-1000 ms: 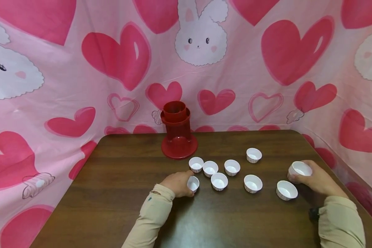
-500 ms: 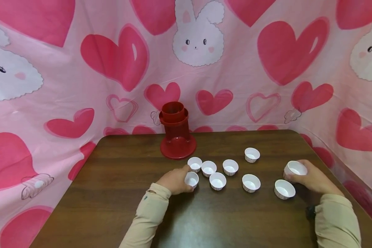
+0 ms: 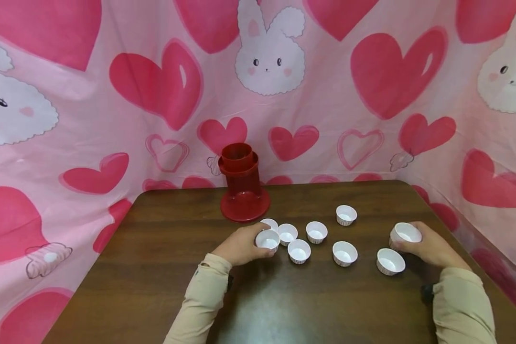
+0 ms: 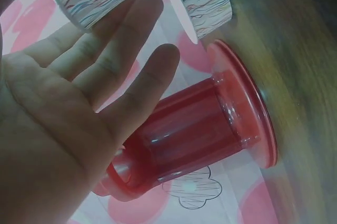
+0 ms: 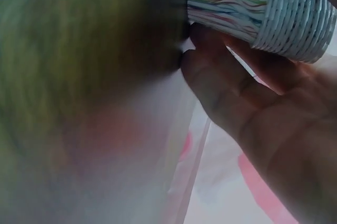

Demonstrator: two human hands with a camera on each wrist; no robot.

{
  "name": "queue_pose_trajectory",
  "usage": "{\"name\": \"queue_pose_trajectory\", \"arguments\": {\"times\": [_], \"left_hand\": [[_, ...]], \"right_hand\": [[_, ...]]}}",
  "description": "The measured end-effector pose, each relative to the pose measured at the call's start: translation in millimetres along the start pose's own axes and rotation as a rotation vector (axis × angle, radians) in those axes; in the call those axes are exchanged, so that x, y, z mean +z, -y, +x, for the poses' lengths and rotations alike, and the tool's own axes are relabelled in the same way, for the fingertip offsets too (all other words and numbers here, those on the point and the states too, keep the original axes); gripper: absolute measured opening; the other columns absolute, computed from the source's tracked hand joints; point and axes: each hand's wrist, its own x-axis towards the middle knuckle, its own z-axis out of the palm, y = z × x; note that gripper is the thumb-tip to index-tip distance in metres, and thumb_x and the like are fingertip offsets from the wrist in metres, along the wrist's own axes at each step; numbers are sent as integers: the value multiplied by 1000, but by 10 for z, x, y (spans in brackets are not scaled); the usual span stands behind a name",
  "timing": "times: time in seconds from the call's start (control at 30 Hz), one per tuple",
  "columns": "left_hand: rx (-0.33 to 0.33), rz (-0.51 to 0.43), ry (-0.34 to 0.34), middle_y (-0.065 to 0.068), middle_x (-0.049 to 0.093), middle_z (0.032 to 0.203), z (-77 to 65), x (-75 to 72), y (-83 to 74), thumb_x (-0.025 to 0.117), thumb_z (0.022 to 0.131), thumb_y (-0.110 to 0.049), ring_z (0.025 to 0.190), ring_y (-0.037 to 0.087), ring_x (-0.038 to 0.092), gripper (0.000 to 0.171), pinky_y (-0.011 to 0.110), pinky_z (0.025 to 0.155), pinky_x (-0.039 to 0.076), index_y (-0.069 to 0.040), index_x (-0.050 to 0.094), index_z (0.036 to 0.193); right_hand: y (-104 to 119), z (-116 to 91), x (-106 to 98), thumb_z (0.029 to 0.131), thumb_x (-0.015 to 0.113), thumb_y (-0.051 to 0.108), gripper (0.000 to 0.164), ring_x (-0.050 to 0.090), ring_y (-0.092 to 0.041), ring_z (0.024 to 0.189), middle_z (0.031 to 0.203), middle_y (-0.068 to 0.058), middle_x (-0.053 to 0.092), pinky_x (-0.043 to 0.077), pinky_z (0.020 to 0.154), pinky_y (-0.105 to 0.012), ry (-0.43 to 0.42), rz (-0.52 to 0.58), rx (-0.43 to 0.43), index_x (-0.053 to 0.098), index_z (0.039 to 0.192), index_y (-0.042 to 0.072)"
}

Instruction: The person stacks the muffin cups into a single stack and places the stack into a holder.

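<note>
7 cups [image 3: 298,251] stand on the table [image 3: 146,267], right of the tube [image 3: 242,183] and left of the right hand [image 3: 432,246]

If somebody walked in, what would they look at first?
Probably the pink cloth behind the table, covered in hearts and bunnies. Next, the red stand near the table's back edge. Then, mid-table, the left hand holding a white cup; at right, the right hand gripping a cup stack.

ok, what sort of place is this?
Probably an indoor tabletop set-up, perhaps for filming: brown tabletop, pink heart-and-rabbit fabric hung around it, and a red stand behind small white cups.
</note>
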Motion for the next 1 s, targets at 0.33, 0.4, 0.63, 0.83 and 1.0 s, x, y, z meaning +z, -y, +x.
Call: {"name": "queue_pose_trajectory", "arguments": {"times": [0.33,0.4,0.63,0.83,1.0], "left_hand": [[33,-57,-51,5,65,126,50,1,-54,83,84,-34,111,23,61,63,43,99,47,-10,59,137],[17,-86,-58,5,64,128,64,-2,-77,84,83,-33,115,23,59,65,43,101,46,-10,58,139],[67,-142,-69,2,62,125,199,34,-175,83,83,-34,110,20,58,66,39,97,48,-9,57,139],[116,-89,-51,1,61,123,323,97,-348,84,83,-35,108,15,56,63,32,95,47,-12,59,136],[131,-35,-31,1,60,127,439,125,-531,83,84,-38,110,13,56,66,29,96,46,-13,57,140]], "right_hand": [[-139,-86,15,89,79,20,65,54,-7,96,116,-25,59,45,75,-21,6,103,-54,42,132,-12],[-157,-92,12,89,79,19,63,52,2,93,116,-24,60,44,74,-19,3,121,-60,44,132,-11],[-183,-77,-5,89,79,24,64,51,5,90,116,-23,62,45,75,-23,10,109,-40,47,134,-9],[-209,-66,11,89,79,24,64,51,6,89,115,-23,63,46,73,-21,15,116,-46,47,134,-9],[-218,-62,14,90,78,25,65,51,5,89,116,-24,63,46,73,-21,21,112,-40,46,135,-9]]}}
